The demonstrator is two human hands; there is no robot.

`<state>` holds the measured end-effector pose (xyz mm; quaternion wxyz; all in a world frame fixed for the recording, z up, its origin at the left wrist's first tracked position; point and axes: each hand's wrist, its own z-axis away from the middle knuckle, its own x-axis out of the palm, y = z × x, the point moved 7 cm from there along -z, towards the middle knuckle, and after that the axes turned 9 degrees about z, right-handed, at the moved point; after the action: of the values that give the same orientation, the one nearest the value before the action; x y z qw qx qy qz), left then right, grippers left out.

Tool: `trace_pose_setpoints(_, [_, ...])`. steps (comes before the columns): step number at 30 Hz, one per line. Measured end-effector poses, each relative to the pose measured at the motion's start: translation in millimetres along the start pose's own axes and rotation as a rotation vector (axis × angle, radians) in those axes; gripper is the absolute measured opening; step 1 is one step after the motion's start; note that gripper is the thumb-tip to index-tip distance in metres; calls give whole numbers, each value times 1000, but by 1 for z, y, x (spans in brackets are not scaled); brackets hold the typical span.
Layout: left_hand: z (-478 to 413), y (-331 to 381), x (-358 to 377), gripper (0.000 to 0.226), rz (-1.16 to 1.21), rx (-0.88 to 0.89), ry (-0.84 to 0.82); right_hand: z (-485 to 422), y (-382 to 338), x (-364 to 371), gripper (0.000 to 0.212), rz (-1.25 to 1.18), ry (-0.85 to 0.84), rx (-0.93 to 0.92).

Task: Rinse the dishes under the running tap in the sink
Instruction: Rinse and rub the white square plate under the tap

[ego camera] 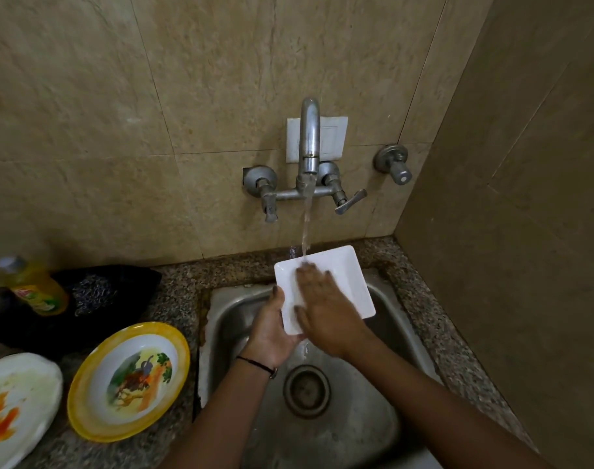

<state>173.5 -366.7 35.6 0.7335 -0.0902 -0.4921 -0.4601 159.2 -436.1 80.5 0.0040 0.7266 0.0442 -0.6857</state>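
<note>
A white square plate [351,282] is held tilted over the steel sink [228,309], and water from the wall tap [309,143] falls on its far edge. My left hand [272,330] grips the plate's near left edge from below, thumb on the rim. My right hand [326,313] lies flat on the plate's face with fingers spread, fingertips near the stream. A yellow-rimmed picture bowl [128,380] and a stained white plate [14,404] sit on the counter to the left.
A yellow dish-soap bottle [35,286] stands at the far left beside a dark cloth [99,292]. The sink drain [307,390] lies below the hands. Tiled walls close in behind and on the right. A granite counter [434,319] rims the sink.
</note>
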Motion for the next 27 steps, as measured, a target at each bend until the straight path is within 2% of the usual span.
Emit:
trace_pose_setpoints(2, [2, 1, 0, 44, 18, 0, -4, -3, -14, 1, 62, -74, -48, -111])
trace_pose_setpoints(6, [4, 9, -8, 41, -28, 32, 32, -15, 14, -6, 65, -71, 76, 132])
trace_pose_setpoints(10, [6, 10, -6, 45, 7, 28, 28, -14, -14, 7, 60, -14, -40, -134])
trace_pose_setpoints(14, [-4, 15, -6, 46, -7, 46, 50, -16, 2, 3, 63, -37, 73, 44])
trace_pose_setpoints(18, [-4, 20, -12, 50, -50, 87, 78, -13, -13, 10, 61, 8, 23, -125])
trace_pose_setpoints(20, [-3, 25, -17, 48, -63, 121, 70, -17, 17, 3, 62, 73, 61, 26])
trace_pose_setpoints(23, [-4, 28, -22, 50, -101, 150, 108, -9, 40, 4, 63, 55, 26, 276])
trace_pose_setpoints(25, [0, 26, -20, 50, -120, 151, 114, -3, 31, 12, 67, -8, 11, 340])
trace_pose_setpoints(27, [3, 20, -14, 49, -113, 144, 98, -2, 18, 20, 69, -74, -25, 324])
